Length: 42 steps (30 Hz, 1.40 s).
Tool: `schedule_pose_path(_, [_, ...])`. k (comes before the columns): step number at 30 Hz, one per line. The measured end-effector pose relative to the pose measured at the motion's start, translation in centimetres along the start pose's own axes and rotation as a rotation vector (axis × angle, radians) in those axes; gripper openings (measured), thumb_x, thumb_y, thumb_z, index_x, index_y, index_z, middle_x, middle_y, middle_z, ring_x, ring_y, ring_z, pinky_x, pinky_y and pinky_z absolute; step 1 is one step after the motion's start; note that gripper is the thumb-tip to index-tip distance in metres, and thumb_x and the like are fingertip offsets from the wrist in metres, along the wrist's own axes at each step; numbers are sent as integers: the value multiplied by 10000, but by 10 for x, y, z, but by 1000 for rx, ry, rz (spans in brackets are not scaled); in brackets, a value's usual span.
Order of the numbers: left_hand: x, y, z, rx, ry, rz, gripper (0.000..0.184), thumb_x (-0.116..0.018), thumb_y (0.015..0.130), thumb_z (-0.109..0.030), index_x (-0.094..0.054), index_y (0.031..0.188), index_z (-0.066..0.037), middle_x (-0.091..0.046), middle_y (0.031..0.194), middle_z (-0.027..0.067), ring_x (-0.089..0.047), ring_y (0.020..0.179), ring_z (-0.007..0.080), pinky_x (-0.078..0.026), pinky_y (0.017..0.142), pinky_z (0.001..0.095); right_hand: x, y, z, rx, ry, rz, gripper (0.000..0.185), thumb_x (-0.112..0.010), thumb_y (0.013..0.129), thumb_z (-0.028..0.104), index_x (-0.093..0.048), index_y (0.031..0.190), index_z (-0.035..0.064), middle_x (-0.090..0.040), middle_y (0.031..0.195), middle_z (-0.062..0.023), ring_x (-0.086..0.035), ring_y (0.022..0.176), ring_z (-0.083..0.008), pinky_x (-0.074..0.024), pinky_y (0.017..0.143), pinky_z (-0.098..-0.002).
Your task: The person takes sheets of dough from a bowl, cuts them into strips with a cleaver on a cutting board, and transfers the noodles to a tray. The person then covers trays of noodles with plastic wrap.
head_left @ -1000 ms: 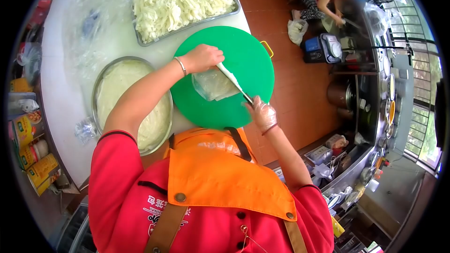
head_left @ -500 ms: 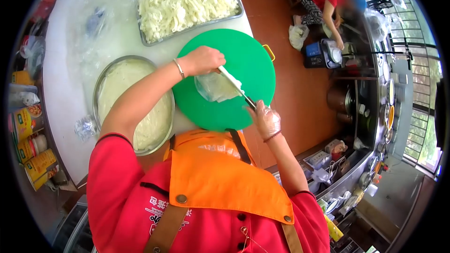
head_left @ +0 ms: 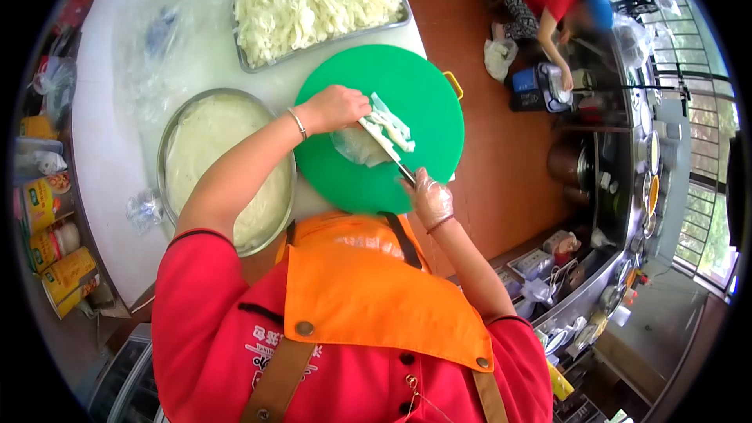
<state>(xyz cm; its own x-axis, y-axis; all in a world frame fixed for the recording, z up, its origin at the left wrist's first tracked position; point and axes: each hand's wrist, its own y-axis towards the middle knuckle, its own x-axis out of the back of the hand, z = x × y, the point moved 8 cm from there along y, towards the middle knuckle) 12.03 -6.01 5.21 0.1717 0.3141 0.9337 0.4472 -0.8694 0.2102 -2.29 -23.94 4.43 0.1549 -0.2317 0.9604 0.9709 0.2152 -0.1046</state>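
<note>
Going left to right. Left edge of frame: yellow packages (head_left: 69, 274), printed labels, text too small to read from here. Left of centre: round pan (head_left: 161, 163), full of pale sheet material (head_left: 223, 129), uncut. White characters (head_left: 270, 345) on the red shirt, lower left of centre, partly folded and turned; can't make them out reliably. No brand I can confirm.

Upper middle: metal tray (head_left: 333, 45) heaped with cut strips (head_left: 313, 4), so I'd call a big share done.

Centre: bare left hand (head_left: 337, 107) sits at the far end of the knife (head_left: 382, 141); can't tell if it's gripping or just pressing. Green board (head_left: 435, 125) under that, with the current piece on it, part cut: translucent flat sheet (head_left: 354, 146) left of the blade, loose pieces (head_left: 398, 129) to the right. So that flat part is left, plus the pan's contents, by the look of it. White lettering (head_left: 360, 242) on the apron below, unreadable. Right hand (head_left: 432, 199), clear glove, closed round the knife handle. Hands apart, one at each end.
</note>
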Motion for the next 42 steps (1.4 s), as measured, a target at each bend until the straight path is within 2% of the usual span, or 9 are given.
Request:
schedule_pose_path(5, [25, -3, -5, 8, -44, -47, 264, -732, 748, -264, -536, 790, -91, -565, 801, 43, -606, 791, 236, -514, 658, 360, 48, 5, 17, 60, -3, -63, 375, -641, 921, 400, -505, 883, 52, -581, 572, -137, -587, 474, -320, -472, 434, -427])
schedule_pose_path(6, [31, -4, -11, 14, -41, -36, 265, -726, 753, -277, -540, 787, -92, -563, 789, 48, -607, 788, 238, -512, 662, 365, 40, 3, 13, -7, 8, 73, 323, -630, 933, 343, -491, 880, 57, -616, 630, -180, -606, 536, -357, -476, 460, -470])
schedule_pose_path(8, [10, -13, -9, 13, -39, -5, 277, -729, 749, -282, -537, 787, -87, -561, 789, 55, -607, 790, 241, -509, 667, 365, -4, 0, 6, -8, 63, 56, 329, -637, 928, 346, -489, 884, 55, -612, 623, -177, -603, 524, -356, -472, 449, -468])
schedule_pose_path(14, [16, -14, -5, -3, -8, -40, 282, -705, 778, -324, -539, 791, -97, -560, 792, 48, -606, 788, 235, -507, 662, 356, 31, 6, 16, 130, -33, -135, 387, -684, 886, 400, -487, 855, 68, -588, 556, -124, -574, 427, -300, -464, 385, -428])
schedule_pose_path(21, [-4, -28, -6, 37, 22, -6, 315, -685, 799, -354, -534, 781, -79, -555, 785, 63, -604, 785, 239, -503, 664, 361, -4, 7, 22, 45, 10, 4, 398, -654, 901, 424, -496, 848, 63, -585, 550, -125, -603, 469, -297, -480, 419, -432])
schedule_pose_path(26, [30, -29, -10, 50, -41, -61, 328, -684, 802, -365, -541, 807, -69, -563, 796, 75, -604, 796, 258, -502, 691, 372, 43, 11, 37, 97, -40, -22, 411, -636, 913, 440, -491, 848, 61, -586, 560, -113, -588, 461, -292, -476, 425, -412])
schedule_pose_path(30, [16, -40, -17, 58, -26, 21, 330, -704, 783, -345, -532, 810, -65, -564, 807, 73, -599, 799, 259, -497, 699, 377, -27, 4, 26, 25, 68, 119, 409, -627, 917, 446, -495, 868, 62, -591, 569, -132, -614, 492, -309, -475, 429, -421])
schedule_pose_path(37, [32, -41, -23, 59, -5, -35, 301, -711, 767, -323, -533, 801, -83, -562, 815, 65, -595, 788, 251, -494, 694, 372, 37, 8, 47, 85, 32, 18, 414, -625, 915, 451, -499, 878, 59, -616, 597, -149, -617, 498, -330, -491, 448, -433])
schedule_pose_path(42, [10, -48, -17, 78, 45, 43, 298, -715, 788, -311, -534, 835, -79, -561, 832, 66, -590, 836, 256, -483, 753, 384, -22, 6, 31, 7, 94, 124, 388, -627, 914, 439, -516, 900, 67, -628, 622, -165, -634, 533, -333, -506, 494, -443])
